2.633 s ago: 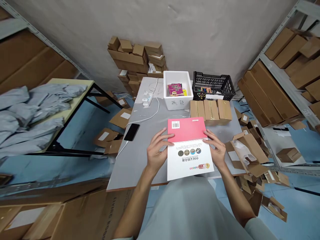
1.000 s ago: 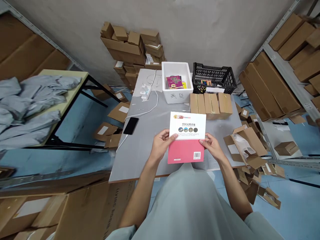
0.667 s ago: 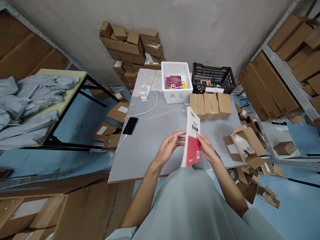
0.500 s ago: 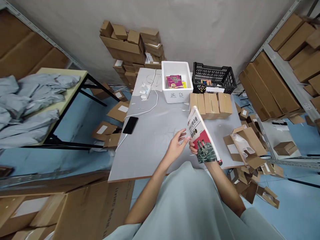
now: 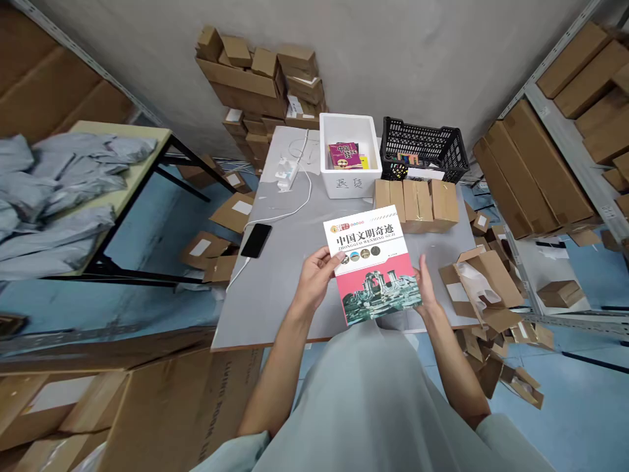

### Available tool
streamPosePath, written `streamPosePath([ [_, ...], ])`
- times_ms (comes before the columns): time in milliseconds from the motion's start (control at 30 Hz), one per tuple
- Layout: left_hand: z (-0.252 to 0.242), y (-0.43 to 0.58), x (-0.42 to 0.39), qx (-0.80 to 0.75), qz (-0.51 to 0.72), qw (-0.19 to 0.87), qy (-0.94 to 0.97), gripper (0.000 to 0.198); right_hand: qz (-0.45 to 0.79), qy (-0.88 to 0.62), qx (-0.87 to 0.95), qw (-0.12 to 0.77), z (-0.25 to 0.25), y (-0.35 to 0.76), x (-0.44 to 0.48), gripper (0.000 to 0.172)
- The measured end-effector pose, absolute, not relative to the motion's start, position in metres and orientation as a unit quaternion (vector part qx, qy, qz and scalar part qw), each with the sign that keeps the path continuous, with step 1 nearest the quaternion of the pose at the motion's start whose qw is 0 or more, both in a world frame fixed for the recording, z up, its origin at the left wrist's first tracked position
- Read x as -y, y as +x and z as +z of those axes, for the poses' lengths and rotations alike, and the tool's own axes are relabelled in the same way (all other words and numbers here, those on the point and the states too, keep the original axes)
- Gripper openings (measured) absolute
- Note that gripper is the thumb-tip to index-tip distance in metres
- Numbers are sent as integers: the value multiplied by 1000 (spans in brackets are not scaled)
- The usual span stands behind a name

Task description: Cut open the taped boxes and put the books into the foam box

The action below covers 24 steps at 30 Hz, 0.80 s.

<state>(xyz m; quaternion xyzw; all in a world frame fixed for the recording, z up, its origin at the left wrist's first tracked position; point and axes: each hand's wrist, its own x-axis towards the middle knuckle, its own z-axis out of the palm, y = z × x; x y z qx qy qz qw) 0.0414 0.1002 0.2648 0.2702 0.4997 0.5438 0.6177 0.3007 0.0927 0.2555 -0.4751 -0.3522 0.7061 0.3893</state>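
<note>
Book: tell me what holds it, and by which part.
Both hands hold the book: left hand pinches its left edge, right hand supports its right edge.

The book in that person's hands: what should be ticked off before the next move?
1. Grip: the left hand and right hand hold the book by its side edges. Ok.
2. Facing: front cover up, title readable from the person's side. Ok.
3. Cover condition: creases or marks are too small to see. Cannot tell.
4. Table: bare grey surface around the book. Ok.
5. Phone: lies left of the book, apart from it. Ok.
</note>
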Motion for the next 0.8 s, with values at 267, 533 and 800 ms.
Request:
streamPosePath([
  [267,268,31,-101,-502,535,593,333,59,681,-451,433,380,262,300,-98,54],
  [533,264,20,-82,-457,511,383,619,6,543,-474,558,412,253,318,-106,39],
  [800,263,29,-66,-426,539,195,700,21,409,-461,624,480,261,323,-106,27],
])
